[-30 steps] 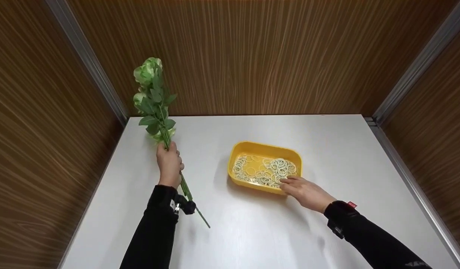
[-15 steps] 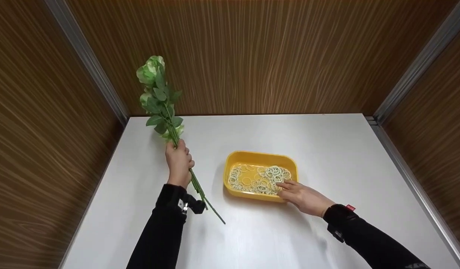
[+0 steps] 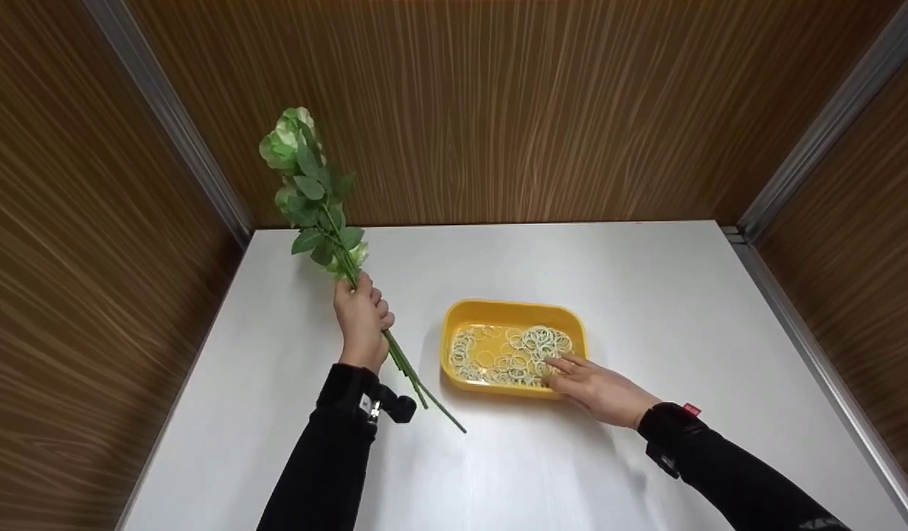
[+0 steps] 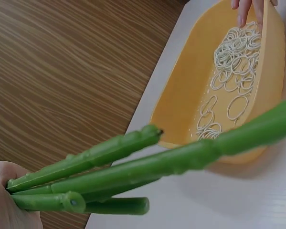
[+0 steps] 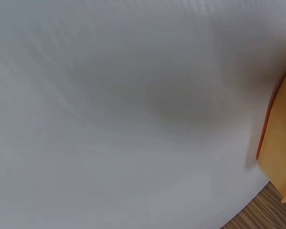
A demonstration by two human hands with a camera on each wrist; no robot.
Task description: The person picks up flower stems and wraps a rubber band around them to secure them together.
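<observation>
Since a second ago the left hand (image 3: 363, 321) has carried the bunch of artificial flowers (image 3: 310, 195) a little toward the middle of the desk (image 3: 645, 295), and the yellow tray (image 3: 454, 332) has slid slightly leftward and nearer the person under the right hand (image 3: 594, 387).

From where I stand, the left hand's grip is closed round the green stems (image 4: 133, 167) partway down. The leafy heads stand up and lean to the left, in front of the wood-panelled wall (image 3: 498, 110). The cut ends stick out below the fist, slanting down to the right above the desk, just left of the tray. The left wrist view shows four or so stem ends fanned out from the fist.

The right hand lies at the tray's near right corner, fingers (image 3: 564, 365) stretched out and fairly flat, their tips among the pale rubber bands (image 3: 520, 350) heaped inside. I cannot tell whether any band is pinched between them. The tray sits flat on the white desk, about at its middle. Black sleeves (image 3: 726, 479) cover both forearms.
</observation>
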